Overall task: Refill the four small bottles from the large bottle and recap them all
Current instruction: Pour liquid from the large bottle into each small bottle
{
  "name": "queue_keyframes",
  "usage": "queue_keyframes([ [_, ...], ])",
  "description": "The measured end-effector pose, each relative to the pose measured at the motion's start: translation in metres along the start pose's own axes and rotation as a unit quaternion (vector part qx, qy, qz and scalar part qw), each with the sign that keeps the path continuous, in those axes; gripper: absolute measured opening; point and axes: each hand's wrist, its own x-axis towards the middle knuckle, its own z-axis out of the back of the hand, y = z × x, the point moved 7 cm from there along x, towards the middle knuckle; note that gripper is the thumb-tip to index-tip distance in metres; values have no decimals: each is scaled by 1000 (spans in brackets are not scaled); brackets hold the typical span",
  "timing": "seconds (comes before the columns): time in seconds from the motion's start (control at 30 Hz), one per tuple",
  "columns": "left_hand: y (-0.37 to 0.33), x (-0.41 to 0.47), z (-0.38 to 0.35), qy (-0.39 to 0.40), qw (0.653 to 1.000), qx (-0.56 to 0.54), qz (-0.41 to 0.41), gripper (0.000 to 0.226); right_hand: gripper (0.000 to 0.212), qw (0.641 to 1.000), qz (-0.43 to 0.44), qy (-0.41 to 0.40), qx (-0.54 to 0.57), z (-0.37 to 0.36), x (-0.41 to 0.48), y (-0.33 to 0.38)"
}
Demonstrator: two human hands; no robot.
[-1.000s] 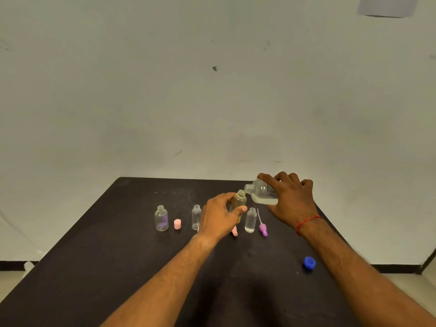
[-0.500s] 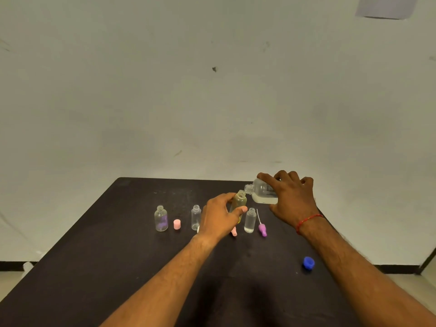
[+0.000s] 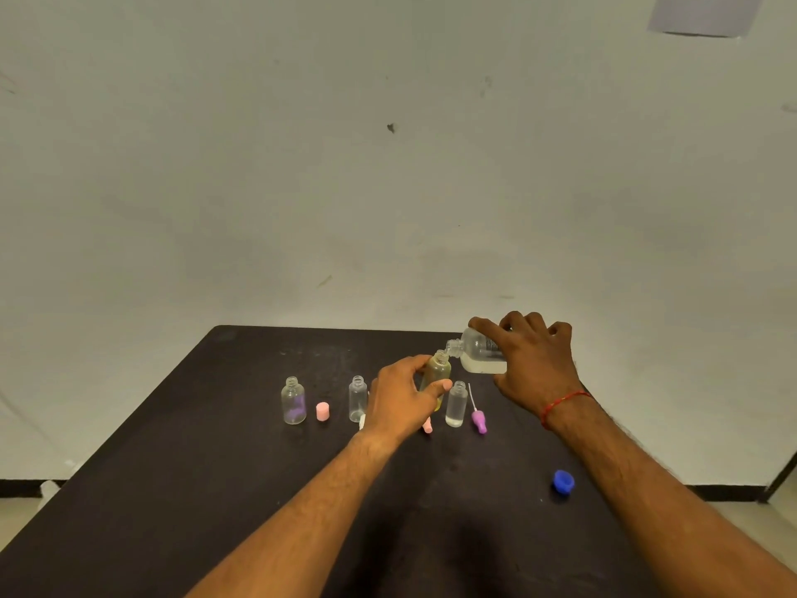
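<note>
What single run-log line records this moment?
step: pour | left hand: holds yellow bottle | right hand: tips large bottle, mouth at its neck | blue cap: off, on table
</note>
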Motion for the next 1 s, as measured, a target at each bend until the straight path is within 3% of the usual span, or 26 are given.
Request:
queue_keyframes([
  [1.0,-2,0,3,-6,1000,4,-2,35,82,1000,8,-2,-18,3,2,2],
])
